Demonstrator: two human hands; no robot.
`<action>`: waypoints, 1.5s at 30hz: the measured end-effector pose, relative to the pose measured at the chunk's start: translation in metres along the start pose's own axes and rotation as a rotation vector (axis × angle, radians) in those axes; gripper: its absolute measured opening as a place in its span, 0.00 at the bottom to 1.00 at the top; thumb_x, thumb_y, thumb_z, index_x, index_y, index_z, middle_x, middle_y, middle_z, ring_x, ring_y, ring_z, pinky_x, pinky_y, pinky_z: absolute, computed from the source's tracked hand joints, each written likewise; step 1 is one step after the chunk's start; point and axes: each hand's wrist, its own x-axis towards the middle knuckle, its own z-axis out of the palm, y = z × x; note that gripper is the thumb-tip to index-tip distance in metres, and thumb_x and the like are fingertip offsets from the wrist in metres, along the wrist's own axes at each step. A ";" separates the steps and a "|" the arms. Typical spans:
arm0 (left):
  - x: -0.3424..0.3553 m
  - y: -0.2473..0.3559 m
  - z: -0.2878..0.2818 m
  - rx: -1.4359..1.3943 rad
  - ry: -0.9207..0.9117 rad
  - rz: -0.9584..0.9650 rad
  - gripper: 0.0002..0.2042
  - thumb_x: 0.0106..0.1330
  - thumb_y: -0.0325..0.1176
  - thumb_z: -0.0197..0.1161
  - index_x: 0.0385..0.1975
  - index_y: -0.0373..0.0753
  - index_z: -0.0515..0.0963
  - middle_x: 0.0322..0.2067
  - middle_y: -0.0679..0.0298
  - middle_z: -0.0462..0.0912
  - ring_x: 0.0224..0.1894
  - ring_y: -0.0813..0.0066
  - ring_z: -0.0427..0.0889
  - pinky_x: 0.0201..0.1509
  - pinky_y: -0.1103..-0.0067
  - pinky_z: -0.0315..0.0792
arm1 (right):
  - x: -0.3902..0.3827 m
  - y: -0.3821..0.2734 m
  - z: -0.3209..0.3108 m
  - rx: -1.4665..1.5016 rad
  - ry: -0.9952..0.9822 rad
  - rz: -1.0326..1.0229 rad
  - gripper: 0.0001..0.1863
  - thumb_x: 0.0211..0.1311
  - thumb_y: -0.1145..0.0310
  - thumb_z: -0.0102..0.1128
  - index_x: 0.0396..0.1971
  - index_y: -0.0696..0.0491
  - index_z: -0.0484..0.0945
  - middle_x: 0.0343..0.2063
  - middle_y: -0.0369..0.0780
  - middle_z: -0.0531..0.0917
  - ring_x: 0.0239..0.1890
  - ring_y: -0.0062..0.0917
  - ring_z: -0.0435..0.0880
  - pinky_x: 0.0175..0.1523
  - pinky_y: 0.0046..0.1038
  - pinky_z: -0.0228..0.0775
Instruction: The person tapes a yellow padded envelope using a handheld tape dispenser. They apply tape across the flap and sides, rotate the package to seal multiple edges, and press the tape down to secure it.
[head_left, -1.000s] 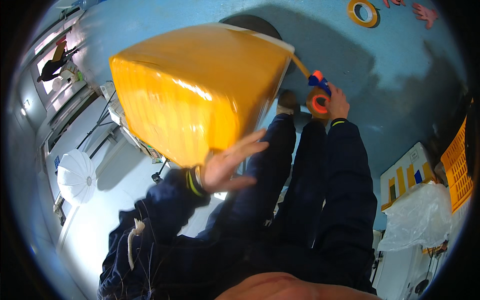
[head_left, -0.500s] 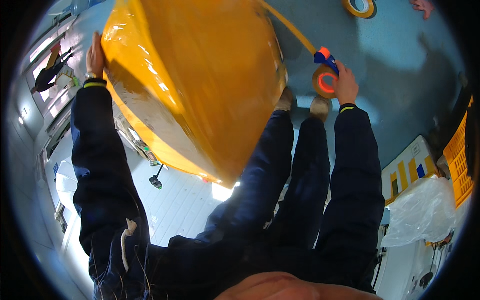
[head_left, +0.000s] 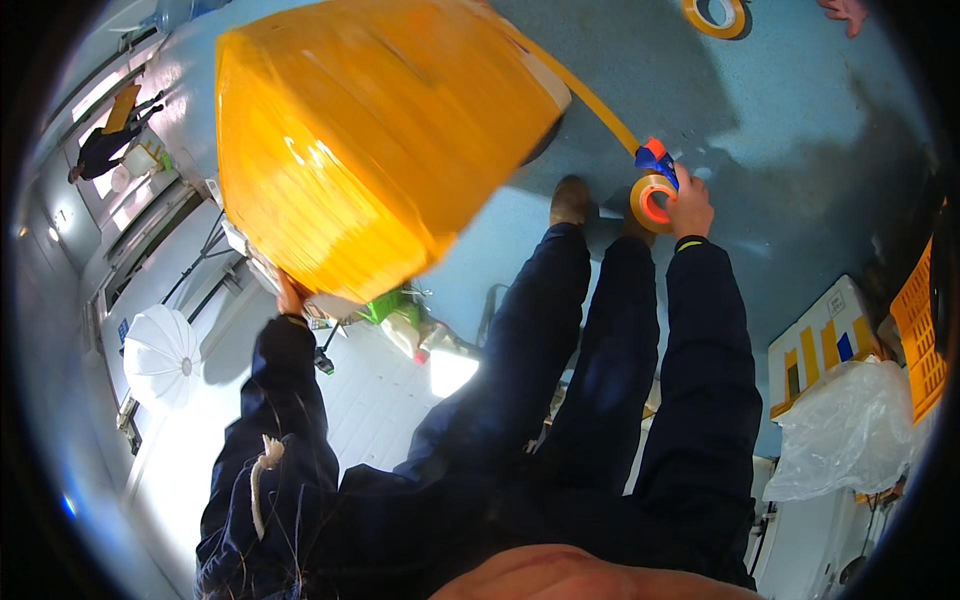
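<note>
"So, what has changed?"

"The left hand (head_left: 290,296), mostly. Half a second ago it was up on the far left side of the box (head_left: 370,140); now it's down at the lower left edge, the arm drawn in nearer the body."

"Has it got a grip?"

"Can't tell. The fingers are partly hidden at that edge, so how far they're curled doesn't show."

"And the box?"

"Ahead of the legs and off to the left, one corner toward the person, its lower edge slightly blurred. It has turned: a pale patch is out of sight and a streaky, shiny yellow face shows instead. Floor (head_left: 505,225) now shows between it and the left leg. Whether it's lifted at all, I can't say."

"Right hand?"

"Much as it was. The right hand (head_left: 690,205) is wrapped firmly round the dispenser (head_left: 657,161), with the roll (head_left: 638,203) just below. The strip (head_left: 600,105) runs from there toward the box, looking taut."

"Meaning what for the work?"

"I'd judge the left hand is steering the box alone while the right keeps the strip drawn out, uncut. Another face is now toward the body. The spare roll (head_left: 712,31) lies apart, untouched."
</note>
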 end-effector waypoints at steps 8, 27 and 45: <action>-0.274 -0.009 0.131 0.106 -0.776 -0.562 0.56 0.52 0.82 0.26 0.65 0.33 0.60 0.54 0.46 0.76 0.53 0.54 0.78 0.58 0.64 0.70 | 0.008 -0.012 0.009 0.015 0.002 -0.031 0.35 0.46 0.72 0.65 0.58 0.35 0.68 0.43 0.39 0.77 0.47 0.38 0.78 0.44 0.40 0.76; -0.299 0.243 0.385 0.428 -0.846 1.350 0.08 0.59 0.32 0.64 0.21 0.36 0.83 0.17 0.63 0.81 0.16 0.72 0.74 0.22 0.79 0.67 | 0.041 -0.044 0.014 -0.132 0.027 -0.204 0.26 0.52 0.72 0.60 0.53 0.35 0.70 0.39 0.38 0.77 0.41 0.36 0.80 0.38 0.37 0.75; -0.286 0.254 0.387 0.599 -0.647 1.360 0.09 0.65 0.29 0.58 0.24 0.32 0.79 0.17 0.64 0.76 0.14 0.82 0.73 0.19 0.87 0.63 | 0.019 -0.038 0.050 0.140 -0.128 -0.221 0.36 0.47 0.71 0.64 0.60 0.38 0.66 0.44 0.41 0.76 0.47 0.40 0.77 0.49 0.39 0.70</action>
